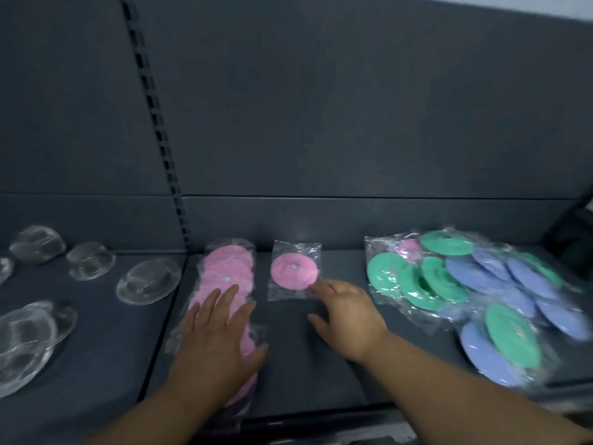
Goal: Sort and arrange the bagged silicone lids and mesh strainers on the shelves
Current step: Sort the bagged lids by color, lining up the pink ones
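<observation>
A row of bagged pink silicone lids [227, 268] runs front to back on the dark shelf [295, 364]. My left hand [218, 335] lies flat on the near part of that row, fingers spread. A single bagged pink lid [293, 271] lies to the right of the row. My right hand [346, 313] rests on the shelf with its fingertips touching the near right corner of that bag, holding nothing. A loose heap of bagged green lids [414, 284] and bagged blue lids [526, 284] fills the right part of the shelf.
Several clear bagged lids [147, 281] lie on the neighbouring shelf section to the left, past a slotted upright [160, 139]. A dark object [574, 239] stands at the far right edge. Bare shelf lies between my hands.
</observation>
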The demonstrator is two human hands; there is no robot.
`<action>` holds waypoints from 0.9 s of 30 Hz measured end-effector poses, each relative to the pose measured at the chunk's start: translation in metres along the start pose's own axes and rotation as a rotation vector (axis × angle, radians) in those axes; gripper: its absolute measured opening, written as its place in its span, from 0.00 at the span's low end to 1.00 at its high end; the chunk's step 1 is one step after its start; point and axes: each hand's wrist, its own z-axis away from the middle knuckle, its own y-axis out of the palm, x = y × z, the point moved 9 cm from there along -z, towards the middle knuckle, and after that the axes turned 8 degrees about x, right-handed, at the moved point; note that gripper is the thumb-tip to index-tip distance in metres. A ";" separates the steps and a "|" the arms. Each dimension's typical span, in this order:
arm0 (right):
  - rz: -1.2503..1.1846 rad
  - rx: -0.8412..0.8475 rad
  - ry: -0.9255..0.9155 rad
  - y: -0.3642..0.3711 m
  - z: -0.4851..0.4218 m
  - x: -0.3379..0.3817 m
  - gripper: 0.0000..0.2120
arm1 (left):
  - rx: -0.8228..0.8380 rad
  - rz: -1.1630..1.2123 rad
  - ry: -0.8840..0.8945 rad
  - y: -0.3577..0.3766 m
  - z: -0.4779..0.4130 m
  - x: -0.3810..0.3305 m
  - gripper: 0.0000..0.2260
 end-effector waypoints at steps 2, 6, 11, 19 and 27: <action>0.010 -0.013 0.057 -0.011 0.021 -0.023 0.26 | 0.002 -0.009 0.049 -0.007 -0.014 -0.022 0.28; 0.016 -0.097 0.182 -0.042 0.054 -0.088 0.26 | 0.076 0.008 0.178 -0.010 -0.035 -0.077 0.25; -0.014 -0.206 0.273 -0.078 0.077 -0.172 0.27 | 0.128 0.002 0.233 0.002 -0.075 -0.142 0.25; -0.150 -0.323 0.316 -0.115 0.085 -0.323 0.21 | 0.111 0.487 0.014 0.024 -0.168 -0.248 0.26; -0.326 -0.192 0.072 -0.114 0.017 -0.344 0.31 | 0.214 0.568 -0.291 0.073 -0.231 -0.271 0.32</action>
